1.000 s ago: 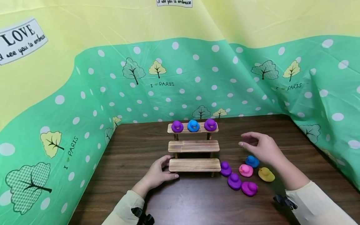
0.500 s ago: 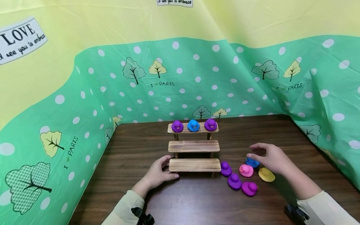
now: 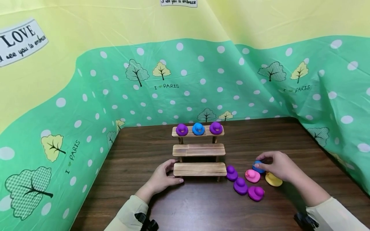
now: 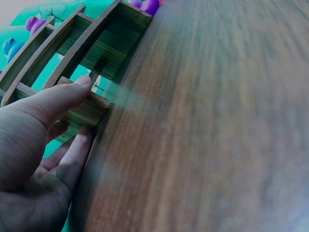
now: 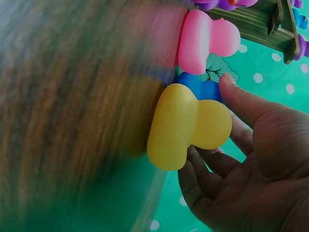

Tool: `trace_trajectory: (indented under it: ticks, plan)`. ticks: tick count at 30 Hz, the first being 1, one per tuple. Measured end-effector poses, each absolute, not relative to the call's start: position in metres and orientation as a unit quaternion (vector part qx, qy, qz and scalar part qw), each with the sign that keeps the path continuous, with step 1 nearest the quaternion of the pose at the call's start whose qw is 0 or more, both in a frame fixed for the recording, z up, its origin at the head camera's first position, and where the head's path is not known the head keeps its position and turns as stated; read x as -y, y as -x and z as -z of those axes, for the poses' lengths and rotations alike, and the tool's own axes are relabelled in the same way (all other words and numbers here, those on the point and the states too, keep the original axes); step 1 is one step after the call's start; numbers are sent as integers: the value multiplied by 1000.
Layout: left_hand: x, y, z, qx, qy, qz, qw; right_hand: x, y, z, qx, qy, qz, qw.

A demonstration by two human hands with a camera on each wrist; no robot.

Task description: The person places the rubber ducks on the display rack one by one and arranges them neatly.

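Note:
A three-tier wooden display stand (image 3: 199, 169) stands on the table, two purple ducks and a blue one on its top shelf. My left hand (image 3: 162, 179) holds the stand's lower left end, thumb in front, as the left wrist view also shows. To the right of the stand, my right hand (image 3: 278, 166) pinches a loose blue rubber duck (image 3: 255, 168) between thumb and fingers; the duck is partly covered. Beside that hand are a yellow duck (image 5: 173, 128) and a pink duck (image 5: 194, 42).
Three purple ducks (image 3: 240, 186) lie near the stand's right end, left of and below the pink one. The middle shelf (image 3: 198, 150) and bottom shelf carry no ducks. A green and yellow patterned cloth (image 3: 185, 83) rises behind and beside the dark wooden table (image 3: 185, 205).
My right hand has come down and slightly right from above the loose ducks, and its thumb and fingers have closed round the blue one. The left hand and stand have stayed put.

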State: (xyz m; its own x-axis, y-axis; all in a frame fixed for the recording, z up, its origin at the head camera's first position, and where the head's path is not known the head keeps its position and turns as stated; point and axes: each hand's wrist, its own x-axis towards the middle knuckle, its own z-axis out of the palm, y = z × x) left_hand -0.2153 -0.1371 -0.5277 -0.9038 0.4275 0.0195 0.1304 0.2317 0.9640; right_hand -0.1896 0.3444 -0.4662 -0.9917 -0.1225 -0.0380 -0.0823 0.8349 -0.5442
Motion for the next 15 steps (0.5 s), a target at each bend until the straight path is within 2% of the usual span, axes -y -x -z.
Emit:
trace_trajectory:
  ticks: [15]
  plan:
    - [136, 216, 528, -772, -176, -597, 126, -348, 185, 462, -957, 77, 278, 34]
